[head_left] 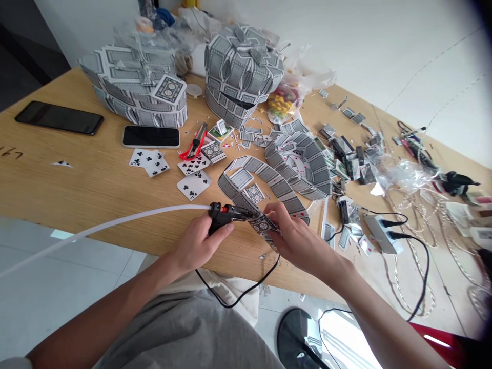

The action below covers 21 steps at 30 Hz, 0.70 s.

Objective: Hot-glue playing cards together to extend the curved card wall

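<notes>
My left hand (pixel 200 242) is wrapped round a black hot glue gun (pixel 222 218). A long white glue stick (pixel 126 220) runs out of its back end to the left. The gun's nozzle is at the edge of a curved band of playing cards (pixel 274 179), touching it or very close. My right hand (pixel 291 231) pinches the near end of that band between thumb and fingers. Behind it sits a many-sided ring of cards (pixel 302 161). Loose playing cards (pixel 194 184), a card stack (pixel 213 152) and a red utility knife (pixel 197 142) lie to the left of the band.
A boat-shaped card model (pixel 134 84) and a rounded one (pixel 242 72) stand at the back. Two phones (pixel 59 117) lie at left. To the right are card boxes (pixel 348 156), a power strip (pixel 384 233) and rope (pixel 417 210). A black cord (pixel 238 305) hangs below the table edge.
</notes>
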Each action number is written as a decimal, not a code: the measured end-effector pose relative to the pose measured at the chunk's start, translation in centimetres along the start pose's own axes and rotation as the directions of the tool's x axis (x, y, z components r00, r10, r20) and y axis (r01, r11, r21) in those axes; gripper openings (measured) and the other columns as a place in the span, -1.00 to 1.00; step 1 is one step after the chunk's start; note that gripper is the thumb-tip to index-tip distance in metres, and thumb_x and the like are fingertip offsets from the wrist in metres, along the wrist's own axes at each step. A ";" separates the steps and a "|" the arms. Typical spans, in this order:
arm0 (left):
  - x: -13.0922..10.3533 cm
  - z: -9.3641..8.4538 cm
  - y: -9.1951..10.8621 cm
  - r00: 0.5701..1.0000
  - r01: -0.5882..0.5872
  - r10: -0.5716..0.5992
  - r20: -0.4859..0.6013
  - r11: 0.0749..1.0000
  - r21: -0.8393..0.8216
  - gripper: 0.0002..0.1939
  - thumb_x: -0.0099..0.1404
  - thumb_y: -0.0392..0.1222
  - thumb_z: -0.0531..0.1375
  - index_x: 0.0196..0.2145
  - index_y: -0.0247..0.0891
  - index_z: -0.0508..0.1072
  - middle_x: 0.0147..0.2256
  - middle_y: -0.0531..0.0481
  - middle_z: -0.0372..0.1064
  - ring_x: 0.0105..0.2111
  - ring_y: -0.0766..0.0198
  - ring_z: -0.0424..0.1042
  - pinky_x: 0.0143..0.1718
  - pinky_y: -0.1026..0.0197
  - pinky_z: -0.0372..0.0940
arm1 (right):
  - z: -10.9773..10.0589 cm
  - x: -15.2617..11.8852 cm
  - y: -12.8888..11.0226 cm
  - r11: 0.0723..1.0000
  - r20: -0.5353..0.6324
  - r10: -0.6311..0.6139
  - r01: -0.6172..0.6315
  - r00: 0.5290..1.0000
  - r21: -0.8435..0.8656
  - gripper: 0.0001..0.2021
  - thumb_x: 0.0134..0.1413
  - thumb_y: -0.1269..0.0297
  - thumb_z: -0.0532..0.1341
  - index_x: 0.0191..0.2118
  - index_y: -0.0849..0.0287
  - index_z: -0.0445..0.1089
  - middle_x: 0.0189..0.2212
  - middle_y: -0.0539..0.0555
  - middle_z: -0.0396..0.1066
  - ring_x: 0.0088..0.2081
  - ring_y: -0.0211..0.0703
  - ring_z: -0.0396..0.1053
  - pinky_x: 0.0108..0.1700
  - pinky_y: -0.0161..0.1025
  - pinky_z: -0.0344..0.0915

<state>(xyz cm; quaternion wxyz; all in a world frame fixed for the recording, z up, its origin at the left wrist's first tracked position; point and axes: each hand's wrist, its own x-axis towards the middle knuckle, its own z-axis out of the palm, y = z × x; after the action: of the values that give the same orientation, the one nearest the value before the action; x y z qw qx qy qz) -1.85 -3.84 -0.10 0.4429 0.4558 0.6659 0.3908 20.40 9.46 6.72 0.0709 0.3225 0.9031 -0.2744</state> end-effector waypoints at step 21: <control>-0.2 -0.3 0.5 0.999 -0.035 0.035 -0.004 0.999 0.012 -0.52 0.49 0.22 0.13 -0.44 -0.18 0.29 -0.54 0.11 0.21 -0.45 0.25 0.24 -0.37 0.20 0.12 | 0.1 0.0 0.0 0.997 -0.031 -0.073 0.072 0.997 -0.042 -0.63 0.23 0.53 0.02 0.11 0.08 0.06 -0.14 0.18 0.59 -0.27 0.08 0.59 -0.29 -0.15 0.28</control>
<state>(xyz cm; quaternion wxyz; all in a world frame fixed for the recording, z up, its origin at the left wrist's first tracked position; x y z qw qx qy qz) -2.00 -3.97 0.49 0.4320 0.4692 0.6611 0.3953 20.45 9.39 6.59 0.0529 0.2924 0.9206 -0.2532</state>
